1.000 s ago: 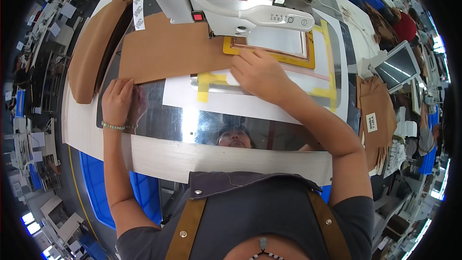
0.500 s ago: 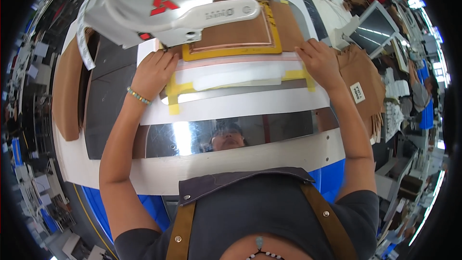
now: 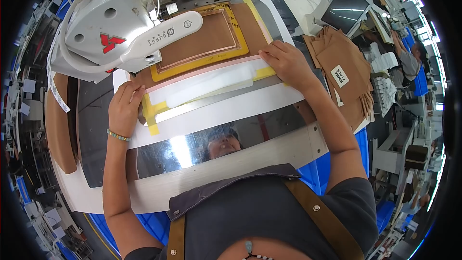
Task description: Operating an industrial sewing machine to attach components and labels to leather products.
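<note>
A brown flat sheet (image 3: pixel 256 29) lies beneath a yellow-edged rectangular frame (image 3: pixel 242 43) under the white machine head (image 3: pixel 91 24). My left hand (image 3: pixel 126 106) has its fingers bent together at the sheet's left lower corner, gripping the edge. My right hand (image 3: pixel 288 67) pinches the sheet's lower right edge. Just below the sheet, a pink strip and yellow tape (image 3: pixel 153 125) run over white paper (image 3: pixel 207 113) on a mirror-like metal plate (image 3: pixel 255 130). The middle of the brown sheet is partly hidden by the machine's handle.
A stack of labelled brown pieces (image 3: pixel 349 91) sits at right beside a tilted screen (image 3: pixel 345 7). A long brown roll-like stack (image 3: pixel 60 130) lies at left. Blue bins (image 3: pixel 313 175) are below the table (image 3: pixel 192 178). A co-worker (image 3: pixel 409 62) works at far right.
Over the last second the brown sheet moved from left of the yellow frame to underneath it. Both hands moved to its two lower corners, and the view turned, shifting the machine leftward.
</note>
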